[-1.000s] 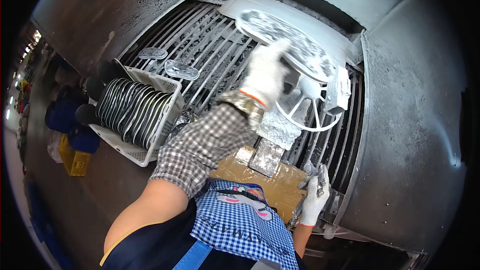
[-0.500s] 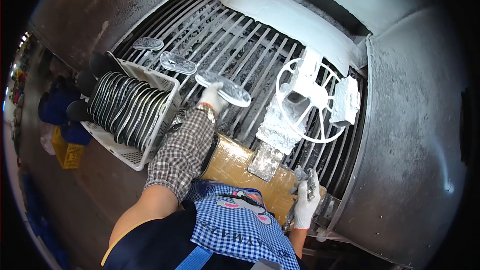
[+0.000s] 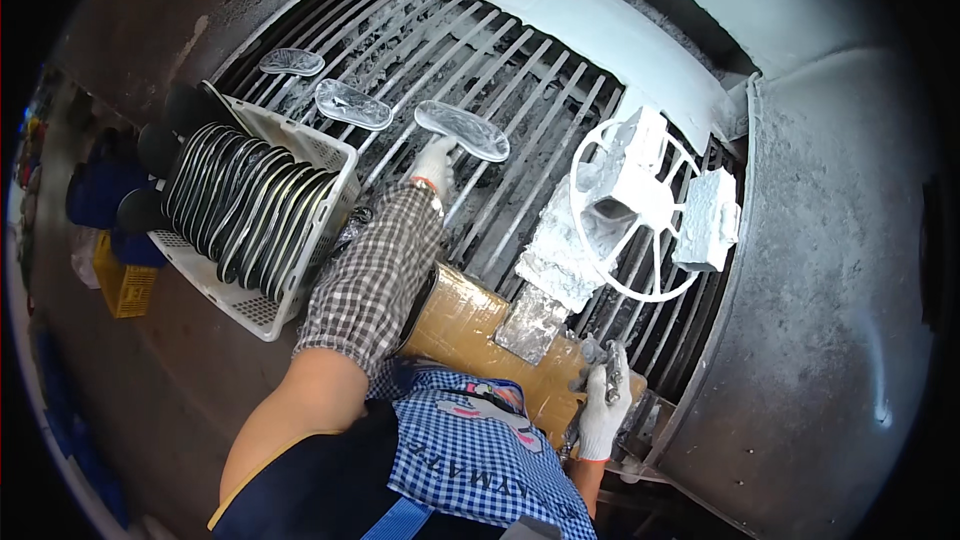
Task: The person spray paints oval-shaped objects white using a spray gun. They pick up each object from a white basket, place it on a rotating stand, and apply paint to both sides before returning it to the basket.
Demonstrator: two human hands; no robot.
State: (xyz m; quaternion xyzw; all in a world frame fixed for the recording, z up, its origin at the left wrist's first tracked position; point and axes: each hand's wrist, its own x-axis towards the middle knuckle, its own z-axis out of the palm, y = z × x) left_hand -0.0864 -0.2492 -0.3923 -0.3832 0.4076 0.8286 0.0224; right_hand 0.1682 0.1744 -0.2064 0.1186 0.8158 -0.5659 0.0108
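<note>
My left hand (image 3: 434,161), in a white glove, is at the near edge of a grey, shiny, long oval piece (image 3: 462,130) above the metal bars. Its fingers seem to grip the piece from below and are partly hidden. Two similar ovals lie on the bars farther left: one close by (image 3: 353,105), another beyond (image 3: 291,62). At the front right, my gloved right hand (image 3: 603,410) is closed around a grey-crusted tool (image 3: 614,370) whose kind I cannot make out. A white-coated spoked wheel (image 3: 655,205) stands right of the middle, with coated blocks about it.
On the left, a white crate (image 3: 345,185) holds a row of black ovals with pale rims. A brown taped board (image 3: 450,315) lies along the front edge. Dark metal walls (image 3: 800,240) enclose the slatted bars. A yellow crate (image 3: 123,280) sits at far left.
My left hand and the oval piece have moved farther away and slightly right. The right hand keeps its hold on the tool. The whole view has shifted a little.
</note>
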